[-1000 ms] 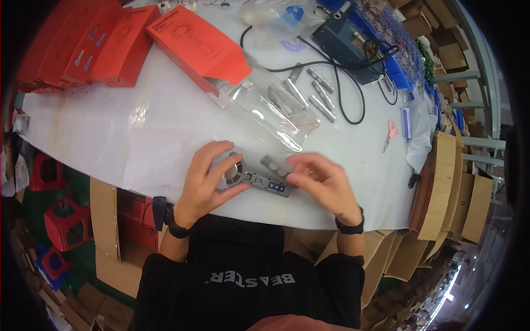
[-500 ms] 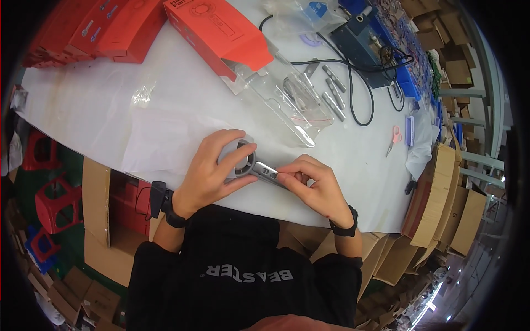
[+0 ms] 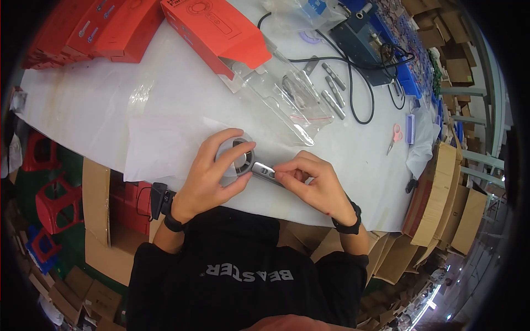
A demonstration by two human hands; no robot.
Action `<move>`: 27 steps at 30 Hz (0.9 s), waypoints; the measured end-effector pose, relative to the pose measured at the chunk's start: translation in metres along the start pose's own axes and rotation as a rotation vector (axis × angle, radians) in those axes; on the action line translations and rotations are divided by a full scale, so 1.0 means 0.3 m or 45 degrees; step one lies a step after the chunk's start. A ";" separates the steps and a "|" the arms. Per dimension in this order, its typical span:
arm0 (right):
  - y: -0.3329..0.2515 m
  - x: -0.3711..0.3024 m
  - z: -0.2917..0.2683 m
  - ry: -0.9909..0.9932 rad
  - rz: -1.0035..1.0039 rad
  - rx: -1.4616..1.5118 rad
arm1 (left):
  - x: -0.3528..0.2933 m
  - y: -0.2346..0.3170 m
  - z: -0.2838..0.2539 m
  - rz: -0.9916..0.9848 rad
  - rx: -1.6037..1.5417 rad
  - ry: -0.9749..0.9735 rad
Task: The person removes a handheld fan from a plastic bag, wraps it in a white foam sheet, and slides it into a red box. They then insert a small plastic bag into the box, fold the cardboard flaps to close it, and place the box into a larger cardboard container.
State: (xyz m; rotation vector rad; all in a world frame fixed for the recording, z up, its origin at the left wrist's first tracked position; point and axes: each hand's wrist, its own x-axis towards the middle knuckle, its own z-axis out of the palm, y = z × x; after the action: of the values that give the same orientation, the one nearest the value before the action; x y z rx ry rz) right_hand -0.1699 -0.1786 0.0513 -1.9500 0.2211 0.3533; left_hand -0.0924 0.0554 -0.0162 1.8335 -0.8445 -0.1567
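A grey handheld fan (image 3: 263,170) lies slantwise between my hands, its round head at the left and its handle at the right. My left hand (image 3: 201,179) grips the head, thumb on the near side and fingers over the far rim. At the handle, my right hand (image 3: 314,185) is closed in a pinch, fingertips on the silver panel with its button openings. Whether a small part sits in that pinch is hidden. A white sheet (image 3: 157,146) lies beside and partly under my left hand. Several slim grey panels (image 3: 333,103) lie farther off at the right.
An opened red box (image 3: 221,33) and a clear plastic tray (image 3: 270,102) stretch across the far middle. More red boxes (image 3: 124,41) stand far left. To the right are a dark machine (image 3: 361,49) with black cables and pink scissors (image 3: 395,137). Cardboard boxes (image 3: 433,193) flank the table.
The fan and both hands stay nearly in place. My right hand has shifted slightly left and up along the handle, its wrist a little to the right.
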 end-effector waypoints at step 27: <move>0.048 -0.048 0.060 0.281 -0.636 -0.573 | 0.088 0.014 -0.024 0.429 0.384 -0.096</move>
State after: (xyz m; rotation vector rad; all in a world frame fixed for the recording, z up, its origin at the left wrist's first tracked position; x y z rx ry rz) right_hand -0.1906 -0.1677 0.0372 -2.4012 -0.2266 -0.1591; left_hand -0.0715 0.0439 -0.0022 1.9377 -1.2717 0.1236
